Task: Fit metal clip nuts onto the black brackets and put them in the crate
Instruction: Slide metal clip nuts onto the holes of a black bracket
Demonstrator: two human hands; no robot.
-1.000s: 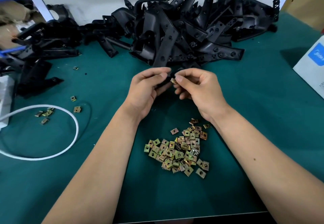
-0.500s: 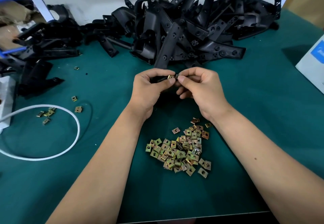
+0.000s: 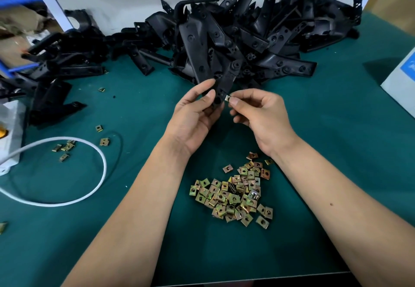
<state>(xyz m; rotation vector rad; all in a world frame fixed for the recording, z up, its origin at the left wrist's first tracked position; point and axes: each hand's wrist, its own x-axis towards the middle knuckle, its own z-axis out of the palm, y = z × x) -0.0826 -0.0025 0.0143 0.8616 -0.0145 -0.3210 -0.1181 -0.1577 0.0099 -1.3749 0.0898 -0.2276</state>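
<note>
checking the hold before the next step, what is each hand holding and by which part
Left hand grips a black bracket by its lower end. Right hand pinches a clip nut by its edge, at the bracket's side.

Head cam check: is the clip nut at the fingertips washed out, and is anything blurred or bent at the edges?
Head view: the clip nut pinched by the right hand glares pale; the black bracket in the left hand stays sharp. Wide-angle bend curves the table edge; the far left corner looks smeared.

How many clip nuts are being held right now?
1: a clip nut pinched by the right hand against the black bracket in the left hand; palms may hide more.
</note>
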